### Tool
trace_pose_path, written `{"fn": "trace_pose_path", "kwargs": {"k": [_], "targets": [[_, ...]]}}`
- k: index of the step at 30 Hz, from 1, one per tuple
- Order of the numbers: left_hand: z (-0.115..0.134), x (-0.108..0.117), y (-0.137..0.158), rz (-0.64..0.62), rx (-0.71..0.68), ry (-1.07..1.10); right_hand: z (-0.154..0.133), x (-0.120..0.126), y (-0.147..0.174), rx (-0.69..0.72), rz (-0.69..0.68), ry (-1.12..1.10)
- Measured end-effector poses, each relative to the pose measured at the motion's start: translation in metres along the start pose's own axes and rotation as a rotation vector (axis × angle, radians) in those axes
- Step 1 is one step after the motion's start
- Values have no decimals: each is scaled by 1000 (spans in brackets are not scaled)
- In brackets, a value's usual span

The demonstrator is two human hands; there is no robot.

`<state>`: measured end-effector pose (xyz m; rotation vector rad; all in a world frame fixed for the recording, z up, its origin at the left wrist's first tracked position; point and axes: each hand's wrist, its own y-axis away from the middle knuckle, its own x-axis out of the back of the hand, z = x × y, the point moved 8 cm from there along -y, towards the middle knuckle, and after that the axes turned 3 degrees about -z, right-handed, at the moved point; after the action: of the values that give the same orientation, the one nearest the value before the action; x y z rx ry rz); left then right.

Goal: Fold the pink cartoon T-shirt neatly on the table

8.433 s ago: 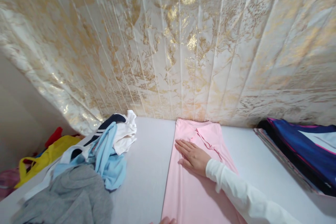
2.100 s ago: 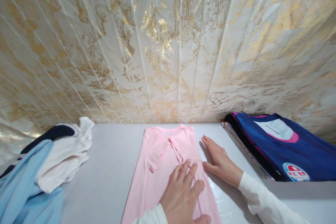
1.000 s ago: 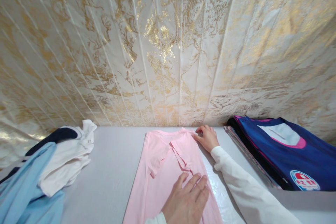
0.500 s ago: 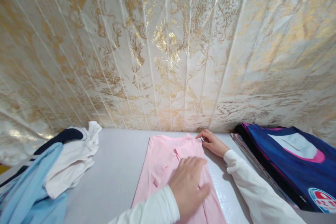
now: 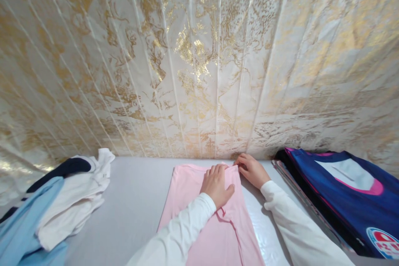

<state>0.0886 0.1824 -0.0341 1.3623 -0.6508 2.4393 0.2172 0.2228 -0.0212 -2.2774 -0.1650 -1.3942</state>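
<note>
A pink shirt (image 5: 190, 199) lies folded lengthwise on the pale table, its narrow top edge towards the wall. My left hand (image 5: 217, 187) rests palm down on its upper part, fingers stretched forward and thumb apart. At the shirt's top right corner, my right hand (image 5: 253, 170) pinches the fabric between thumb and fingers. Loose folds of pink cloth run down from beneath my left hand. The shirt's lower end is out of view.
On the right stands a stack of folded clothes, topped by a navy shirt (image 5: 339, 203). A loose heap at left holds a white garment (image 5: 75, 203) and a light blue garment (image 5: 28, 224). The gold-patterned wall covering (image 5: 199, 70) rises behind the pale table (image 5: 124, 199).
My left hand has moved forward and settled on the shirt's upper part, and the folds there have shifted. My right hand stays at the top right corner. The view has shifted slightly.
</note>
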Motion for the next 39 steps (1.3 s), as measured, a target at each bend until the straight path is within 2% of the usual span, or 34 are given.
{"fn": "trace_pose_path", "kwargs": {"k": [5, 11, 22, 32, 39], "targets": [[7, 2, 0, -17, -43, -41, -2, 2, 0, -41, 23, 87], [9, 3, 2, -25, -57, -79, 1, -1, -9, -106, -19, 41], [10, 0, 2, -33, -84, -127, 14, -19, -29, -199, -221, 12], [9, -4, 2, -44, -106, -149, 23, -18, -26, -300, -175, 123], [10, -4, 1, -54, -100, -139, 29, -21, -26, -351, -146, 107]]}}
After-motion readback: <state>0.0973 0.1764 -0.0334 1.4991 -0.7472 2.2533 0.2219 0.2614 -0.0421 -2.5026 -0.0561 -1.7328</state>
